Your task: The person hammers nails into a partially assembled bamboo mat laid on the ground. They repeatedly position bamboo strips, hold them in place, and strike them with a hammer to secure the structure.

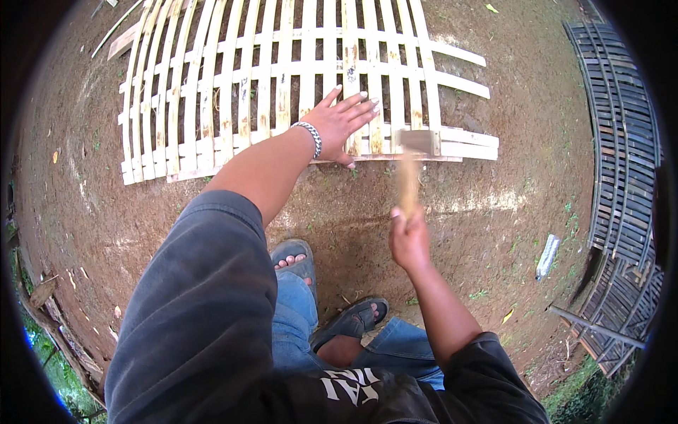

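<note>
A lattice panel of pale slats (284,78), likely bamboo or wood, lies on the ground ahead of me. My left hand (344,126) rests on its near edge with fingers spread over the slats; a chain bracelet circles that wrist. In my right hand (409,240) is a hammer (408,180), gripped by its light wooden handle. The hammer's head is blurred and sits over the panel's near right corner, beside the last upright slat. Whether it touches the wood I cannot tell. No nail shows clearly under it.
Brown bare soil (480,261) surrounds the panel. Dark slatted racks (620,141) stand along the right side. A clear plastic bottle (547,256) lies on the soil at right. My sandalled feet (353,321) are just below the panel. Branches (63,332) lie at far left.
</note>
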Available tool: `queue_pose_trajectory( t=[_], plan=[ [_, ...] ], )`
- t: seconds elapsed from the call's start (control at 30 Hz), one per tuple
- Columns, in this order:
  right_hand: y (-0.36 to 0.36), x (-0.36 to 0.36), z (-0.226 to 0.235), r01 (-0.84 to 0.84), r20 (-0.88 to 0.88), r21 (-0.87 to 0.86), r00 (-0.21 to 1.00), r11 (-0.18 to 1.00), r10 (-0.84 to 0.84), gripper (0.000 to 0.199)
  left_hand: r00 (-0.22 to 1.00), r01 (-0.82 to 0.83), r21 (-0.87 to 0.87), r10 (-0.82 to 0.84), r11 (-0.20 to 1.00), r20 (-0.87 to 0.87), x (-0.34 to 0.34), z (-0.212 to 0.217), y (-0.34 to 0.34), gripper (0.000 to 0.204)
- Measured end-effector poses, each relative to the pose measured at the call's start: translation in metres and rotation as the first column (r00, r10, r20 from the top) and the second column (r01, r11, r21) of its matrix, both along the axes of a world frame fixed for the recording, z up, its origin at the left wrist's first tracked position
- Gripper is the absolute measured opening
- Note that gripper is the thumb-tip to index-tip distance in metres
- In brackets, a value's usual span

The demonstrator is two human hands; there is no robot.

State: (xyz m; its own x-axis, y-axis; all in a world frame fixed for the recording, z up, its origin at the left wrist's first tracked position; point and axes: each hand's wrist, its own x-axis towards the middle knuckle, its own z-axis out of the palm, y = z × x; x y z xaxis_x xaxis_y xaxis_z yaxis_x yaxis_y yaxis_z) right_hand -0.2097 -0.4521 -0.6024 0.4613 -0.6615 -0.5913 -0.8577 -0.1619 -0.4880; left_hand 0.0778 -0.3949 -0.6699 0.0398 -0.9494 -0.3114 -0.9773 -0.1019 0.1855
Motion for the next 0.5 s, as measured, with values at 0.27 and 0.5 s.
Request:
queue_pose_trajectory(
  t=[0.27,0.5],
  plan=[
    [-0.020,0.014,0.010,0.168,0.450,0.010,0.879,0.986,-0.154,0.026,1.000,-0.022,0.008,0.022,1.000,-0.015,0.000,-0.001,0.005,0.124],
    [-0.022,0.001,-0.017,-0.488,-0.309,-0.184,0.853,0.853,0.421,0.033,0.999,-0.006,-0.025,0.005,1.000,-0.048,-0.002,-0.003,-0.002,0.124]
  ],
)
